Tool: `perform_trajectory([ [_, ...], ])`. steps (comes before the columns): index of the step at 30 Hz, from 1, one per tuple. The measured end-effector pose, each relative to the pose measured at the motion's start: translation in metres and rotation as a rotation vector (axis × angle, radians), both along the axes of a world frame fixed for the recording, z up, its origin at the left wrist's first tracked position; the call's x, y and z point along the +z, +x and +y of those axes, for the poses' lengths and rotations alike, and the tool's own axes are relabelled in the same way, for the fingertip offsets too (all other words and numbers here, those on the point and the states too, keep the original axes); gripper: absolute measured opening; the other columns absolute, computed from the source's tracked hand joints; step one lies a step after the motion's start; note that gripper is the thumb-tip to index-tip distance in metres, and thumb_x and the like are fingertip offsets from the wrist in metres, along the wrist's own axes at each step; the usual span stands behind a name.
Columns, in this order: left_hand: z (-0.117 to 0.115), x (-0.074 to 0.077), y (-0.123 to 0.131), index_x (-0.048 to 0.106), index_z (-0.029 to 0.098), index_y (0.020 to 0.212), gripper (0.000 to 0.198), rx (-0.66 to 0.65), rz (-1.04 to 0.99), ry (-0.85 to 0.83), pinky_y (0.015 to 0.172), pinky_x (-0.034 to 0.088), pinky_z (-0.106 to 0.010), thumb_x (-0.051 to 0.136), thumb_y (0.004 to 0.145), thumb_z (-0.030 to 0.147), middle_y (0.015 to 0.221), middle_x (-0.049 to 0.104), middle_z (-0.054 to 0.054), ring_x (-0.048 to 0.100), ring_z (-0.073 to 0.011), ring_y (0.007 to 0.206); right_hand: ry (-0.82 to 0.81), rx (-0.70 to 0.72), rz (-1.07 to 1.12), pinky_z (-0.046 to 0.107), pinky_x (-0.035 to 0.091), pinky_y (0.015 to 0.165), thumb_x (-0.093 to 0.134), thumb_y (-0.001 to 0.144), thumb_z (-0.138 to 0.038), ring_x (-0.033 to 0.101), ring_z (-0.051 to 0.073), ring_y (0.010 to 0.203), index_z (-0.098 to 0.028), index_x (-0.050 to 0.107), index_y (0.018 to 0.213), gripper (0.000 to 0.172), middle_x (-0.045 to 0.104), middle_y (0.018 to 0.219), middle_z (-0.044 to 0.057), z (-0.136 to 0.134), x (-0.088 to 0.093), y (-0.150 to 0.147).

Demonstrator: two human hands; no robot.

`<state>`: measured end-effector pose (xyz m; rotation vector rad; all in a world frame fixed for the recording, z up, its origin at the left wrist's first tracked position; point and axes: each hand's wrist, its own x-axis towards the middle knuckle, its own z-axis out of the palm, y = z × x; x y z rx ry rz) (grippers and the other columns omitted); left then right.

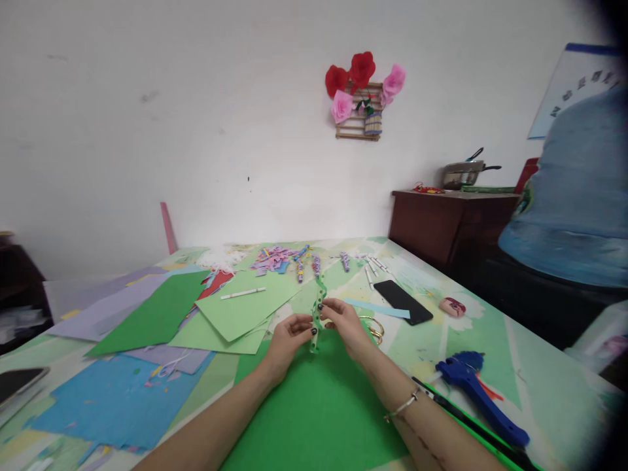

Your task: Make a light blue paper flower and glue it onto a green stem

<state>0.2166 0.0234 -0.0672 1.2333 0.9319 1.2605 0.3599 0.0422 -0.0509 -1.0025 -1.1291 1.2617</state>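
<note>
Both my hands meet over a green sheet of paper [318, 405] at the table's middle. Between them stands a narrow wavy strip of green paper [320, 291], held upright. My left hand [289, 333] pinches its lower part with thumb and fingers. My right hand [343, 320] pinches it a little higher, fingers curled round it; a thin bangle [403, 405] sits on that wrist. Gold-handled scissors [375, 327] lie just behind my right hand.
Light green, dark green [157, 314], lilac and blue [112, 399] sheets cover the left of the table. A black phone [403, 301], a blue glue gun [478, 392], a white pen [243, 293] and paper scraps [275, 258] lie around. A person in blue [579, 196] stands at right.
</note>
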Motion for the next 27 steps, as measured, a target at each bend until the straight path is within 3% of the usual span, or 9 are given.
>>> perform_trajectory([
  [15,-0.0030,0.0010,0.0003,0.068,0.013,0.073,0.021,0.009,0.031,-0.010,0.069,0.045,-0.026,0.076,0.055,0.018,0.071,0.068,-0.003,0.060,-0.0141,0.068,-0.066,0.075,0.216,0.025,0.040,0.062,0.075,0.052,-0.029,0.054,0.012,0.069,-0.016,0.064,0.072,0.027,0.063,0.076,0.003,0.0013,0.0012,-0.0014],
  [27,-0.0020,-0.0052,-0.0012,0.069,0.013,0.075,0.023,0.002,-0.027,-0.028,0.070,0.046,-0.028,0.077,0.054,0.018,0.072,0.069,-0.004,0.061,-0.0152,0.068,-0.040,0.050,0.144,0.025,0.041,0.064,0.076,0.051,-0.031,0.056,0.012,0.069,-0.016,0.066,0.072,0.028,0.065,0.075,0.002,-0.0021,0.0030,0.0008],
])
